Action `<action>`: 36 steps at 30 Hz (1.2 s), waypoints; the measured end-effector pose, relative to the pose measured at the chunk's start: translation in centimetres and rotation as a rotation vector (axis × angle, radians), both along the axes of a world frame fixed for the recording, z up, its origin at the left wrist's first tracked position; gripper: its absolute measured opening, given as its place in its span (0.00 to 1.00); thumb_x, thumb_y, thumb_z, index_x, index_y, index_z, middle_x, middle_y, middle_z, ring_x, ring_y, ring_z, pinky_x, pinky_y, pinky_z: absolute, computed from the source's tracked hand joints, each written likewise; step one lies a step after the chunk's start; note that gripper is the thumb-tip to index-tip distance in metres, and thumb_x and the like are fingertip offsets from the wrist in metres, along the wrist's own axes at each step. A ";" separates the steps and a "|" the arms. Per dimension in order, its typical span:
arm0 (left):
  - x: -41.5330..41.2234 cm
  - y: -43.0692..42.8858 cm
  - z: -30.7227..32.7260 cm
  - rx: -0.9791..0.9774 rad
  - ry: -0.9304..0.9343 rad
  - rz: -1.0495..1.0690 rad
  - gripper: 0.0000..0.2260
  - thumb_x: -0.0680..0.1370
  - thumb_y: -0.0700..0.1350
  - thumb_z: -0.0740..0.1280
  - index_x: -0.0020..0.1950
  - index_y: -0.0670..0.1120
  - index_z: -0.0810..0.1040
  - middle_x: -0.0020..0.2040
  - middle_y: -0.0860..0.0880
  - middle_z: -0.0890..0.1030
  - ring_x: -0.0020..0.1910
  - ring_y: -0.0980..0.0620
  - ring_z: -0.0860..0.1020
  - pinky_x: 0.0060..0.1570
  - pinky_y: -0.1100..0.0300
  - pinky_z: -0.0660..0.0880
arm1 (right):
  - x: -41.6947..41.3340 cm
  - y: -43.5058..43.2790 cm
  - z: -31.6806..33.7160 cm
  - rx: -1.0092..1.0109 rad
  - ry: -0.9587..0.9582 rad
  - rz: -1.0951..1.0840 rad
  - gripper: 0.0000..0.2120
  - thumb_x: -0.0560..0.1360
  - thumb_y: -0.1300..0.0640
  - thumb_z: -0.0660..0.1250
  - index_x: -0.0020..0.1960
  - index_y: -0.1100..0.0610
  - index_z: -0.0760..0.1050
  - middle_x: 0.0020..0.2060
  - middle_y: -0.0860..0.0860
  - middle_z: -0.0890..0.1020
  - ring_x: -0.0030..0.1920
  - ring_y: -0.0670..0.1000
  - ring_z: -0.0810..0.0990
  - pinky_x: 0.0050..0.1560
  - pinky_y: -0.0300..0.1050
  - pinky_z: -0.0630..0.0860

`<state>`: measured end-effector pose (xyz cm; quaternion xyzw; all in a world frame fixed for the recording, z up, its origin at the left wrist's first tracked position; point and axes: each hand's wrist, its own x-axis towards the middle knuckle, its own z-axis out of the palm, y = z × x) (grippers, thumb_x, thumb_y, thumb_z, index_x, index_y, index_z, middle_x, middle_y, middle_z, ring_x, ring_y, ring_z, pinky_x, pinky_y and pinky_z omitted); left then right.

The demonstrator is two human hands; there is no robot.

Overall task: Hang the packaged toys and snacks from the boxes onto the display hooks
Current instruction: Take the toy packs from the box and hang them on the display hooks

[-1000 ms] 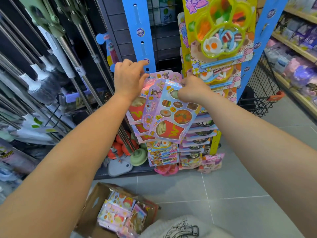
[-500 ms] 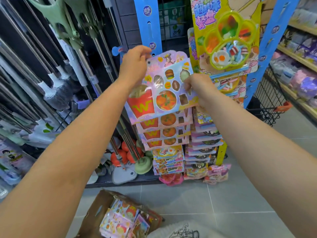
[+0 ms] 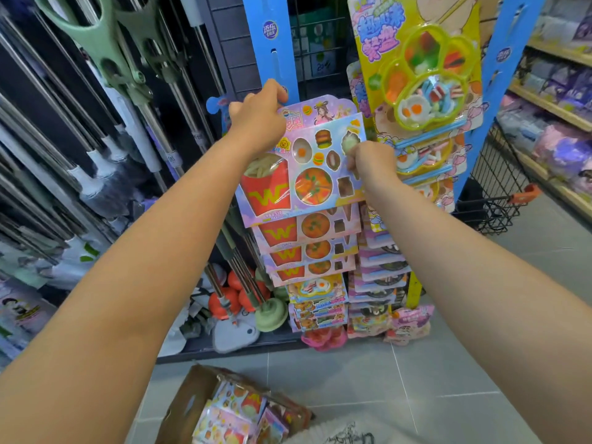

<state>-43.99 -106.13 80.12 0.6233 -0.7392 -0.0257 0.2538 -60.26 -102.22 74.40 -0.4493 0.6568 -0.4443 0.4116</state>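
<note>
Grey floor tiles (image 3: 352, 379), mops (image 3: 96, 174) at left, a box (image 3: 189, 402) of packs below. The left hand (image 3: 256, 120) grips the toy pack (image 3: 307, 184) by its top at the blue strip (image 3: 269, 43), and the right hand (image 3: 373, 161) pinches its edge. Tilted a second ago, the pack now faces square

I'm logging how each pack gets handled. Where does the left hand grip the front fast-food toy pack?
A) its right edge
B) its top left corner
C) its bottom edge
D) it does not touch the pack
B: the left hand grips the fast-food toy pack at its top left corner, while the right hand pinches its right edge.
</note>
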 end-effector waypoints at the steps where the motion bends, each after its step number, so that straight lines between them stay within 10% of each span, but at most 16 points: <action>1: 0.0 0.1 -0.3 -0.023 -0.003 0.005 0.21 0.73 0.31 0.52 0.62 0.47 0.68 0.60 0.47 0.75 0.61 0.43 0.69 0.58 0.51 0.60 | -0.1 -0.2 0.3 0.015 0.039 0.003 0.21 0.73 0.66 0.61 0.26 0.53 0.82 0.36 0.54 0.77 0.36 0.53 0.76 0.23 0.32 0.67; 4: 0.4 0.3 -1.5 -0.209 0.034 -0.048 0.18 0.72 0.32 0.55 0.58 0.45 0.71 0.58 0.44 0.75 0.58 0.42 0.72 0.55 0.50 0.66 | -0.1 -0.5 0.6 0.116 0.010 -0.020 0.13 0.75 0.64 0.60 0.32 0.57 0.72 0.32 0.50 0.66 0.30 0.50 0.67 0.22 0.36 0.66; 9: 2.2 1.4 -3.4 -0.633 -0.160 0.008 0.11 0.74 0.40 0.59 0.49 0.44 0.80 0.49 0.46 0.80 0.54 0.44 0.76 0.66 0.50 0.59 | 0.9 -0.6 0.5 0.084 -0.160 -0.085 0.20 0.75 0.60 0.60 0.26 0.50 0.77 0.46 0.58 0.78 0.47 0.52 0.74 0.36 0.40 0.70; 11: 2.7 1.8 -3.7 -0.528 -0.233 0.018 0.13 0.77 0.45 0.57 0.52 0.47 0.80 0.49 0.49 0.81 0.56 0.47 0.75 0.67 0.53 0.51 | 1.5 -0.3 0.7 0.108 -0.165 -0.107 0.05 0.74 0.60 0.60 0.48 0.52 0.72 0.65 0.59 0.72 0.50 0.54 0.72 0.44 0.43 0.68; 13: 2.9 2.1 -4.1 -0.358 -0.241 -0.011 0.14 0.78 0.48 0.56 0.56 0.48 0.79 0.53 0.50 0.80 0.58 0.48 0.73 0.69 0.49 0.49 | 1.4 -0.2 0.4 0.135 -0.157 -0.113 0.12 0.73 0.59 0.61 0.57 0.56 0.69 0.65 0.57 0.72 0.48 0.54 0.69 0.41 0.42 0.68; 19: 2.9 3.0 -6.1 -0.191 -0.255 -0.088 0.18 0.79 0.52 0.58 0.68 0.49 0.71 0.64 0.49 0.72 0.66 0.49 0.68 0.71 0.46 0.48 | 0.8 0.7 -0.4 0.104 0.134 -0.008 0.16 0.77 0.54 0.58 0.58 0.64 0.71 0.48 0.55 0.72 0.46 0.56 0.69 0.45 0.44 0.65; 28: 3.8 4.7 -6.6 -0.183 -0.169 0.042 0.17 0.76 0.48 0.63 0.65 0.51 0.73 0.63 0.49 0.72 0.65 0.49 0.69 0.72 0.48 0.49 | 3.5 4.7 -1.6 0.102 0.729 0.177 0.40 0.71 0.43 0.68 0.71 0.64 0.55 0.66 0.58 0.65 0.66 0.59 0.68 0.59 0.53 0.71; 36: 10.2 14.1 -13.3 -0.143 0.133 0.455 0.15 0.74 0.40 0.62 0.60 0.49 0.76 0.60 0.48 0.75 0.62 0.47 0.73 0.64 0.51 0.63 | 11.1 7.0 -5.0 -0.004 0.867 0.705 0.27 0.76 0.45 0.59 0.69 0.59 0.61 0.62 0.55 0.73 0.62 0.59 0.74 0.48 0.48 0.67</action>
